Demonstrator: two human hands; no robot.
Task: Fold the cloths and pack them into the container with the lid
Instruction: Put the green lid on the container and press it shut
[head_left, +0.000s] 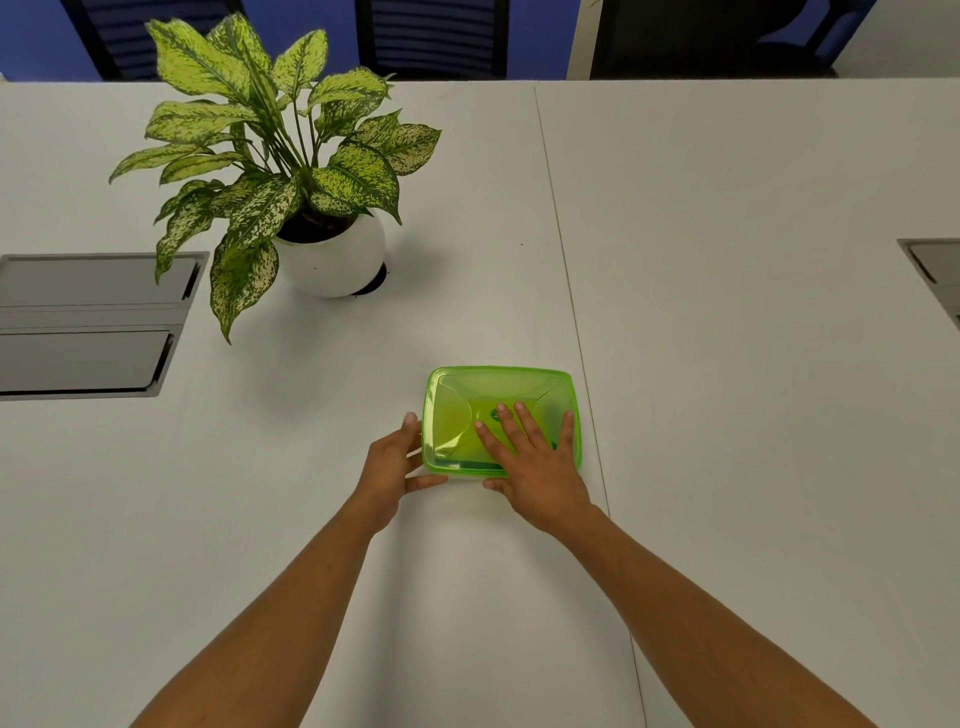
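- Two bare hands are on the translucent green container (457, 415), which sits shut on the white table (727, 364).
- Right hand (535, 462) lies flat on the green lid (498, 387), fingers (524, 423) spread wide, thumb tucked under the near rim.
- Left hand (392, 467) braces the left wall, fingers loosely open against the side, thumb along the near edge.
- No cloths show outside the fingers' reach; whether any lie inside cannot be told.
- Judged step: sealing the lid, or about to open it; the next move calls for even pressure along the rim.
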